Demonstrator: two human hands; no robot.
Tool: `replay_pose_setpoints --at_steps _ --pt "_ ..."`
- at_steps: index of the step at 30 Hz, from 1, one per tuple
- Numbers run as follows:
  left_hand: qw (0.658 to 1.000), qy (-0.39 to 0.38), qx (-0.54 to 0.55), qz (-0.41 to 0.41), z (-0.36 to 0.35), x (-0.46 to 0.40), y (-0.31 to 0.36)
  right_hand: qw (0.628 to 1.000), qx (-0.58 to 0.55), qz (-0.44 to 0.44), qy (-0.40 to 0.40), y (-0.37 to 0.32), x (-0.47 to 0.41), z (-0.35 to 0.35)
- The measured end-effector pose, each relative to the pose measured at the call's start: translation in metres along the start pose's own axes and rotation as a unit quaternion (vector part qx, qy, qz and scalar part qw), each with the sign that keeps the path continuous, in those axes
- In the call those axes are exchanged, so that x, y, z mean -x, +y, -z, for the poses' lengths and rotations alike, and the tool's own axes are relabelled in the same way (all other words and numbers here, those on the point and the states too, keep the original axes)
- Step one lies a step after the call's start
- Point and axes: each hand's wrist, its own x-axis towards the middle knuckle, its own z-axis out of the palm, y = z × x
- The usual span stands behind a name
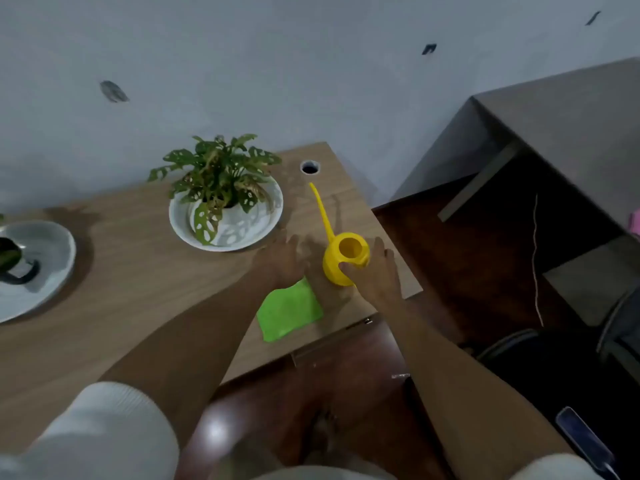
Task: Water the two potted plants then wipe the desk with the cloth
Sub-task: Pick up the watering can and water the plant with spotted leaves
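Grabbing now: your right hand [375, 271] wraps the round yellow watering can [344, 259] on the desk [121, 278], near its right edge
Left hand [282, 258]: flat, fingers loose, holding nothing, just beside the can
Near plant [221, 188]: in a white bowl, behind your left hand
Other plant [8, 254]: far left, mostly hidden
Cloth [289, 311]: green, under your left wrist
Tip: lift slowly, keep the long spout [322, 209] level so water stays in

No text, label, brand, number or sign can be read anywhere in the head view; the whole picture is soft and blurred, and every surface in it shows plain.
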Motion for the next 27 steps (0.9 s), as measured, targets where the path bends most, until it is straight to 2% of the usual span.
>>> replay_pose_setpoints --at_steps 2,6,11,19,27 --pt "0.999 -0.037 0.02 0.028 -0.009 -0.005 0.008 0.999 -0.026 -0.021 -0.011 0.008 -0.009 -0.001" --pt "0.996 -0.062 0.049 0.044 -0.036 -0.013 0.012 0.993 -0.094 -0.053 -0.036 0.028 -0.022 -0.016" --pt "0.995 -0.071 0.035 0.054 -0.063 -0.029 0.007 0.981 -0.191 -0.014 -0.017 0.039 -0.035 -0.029" --pt "0.995 -0.078 0.015 0.057 -0.085 -0.044 -0.01 0.972 -0.233 0.031 0.013 0.049 -0.034 -0.042" --pt "0.996 -0.071 0.028 0.049 -0.084 -0.044 -0.015 0.964 -0.264 0.039 0.014 0.041 -0.031 -0.041"
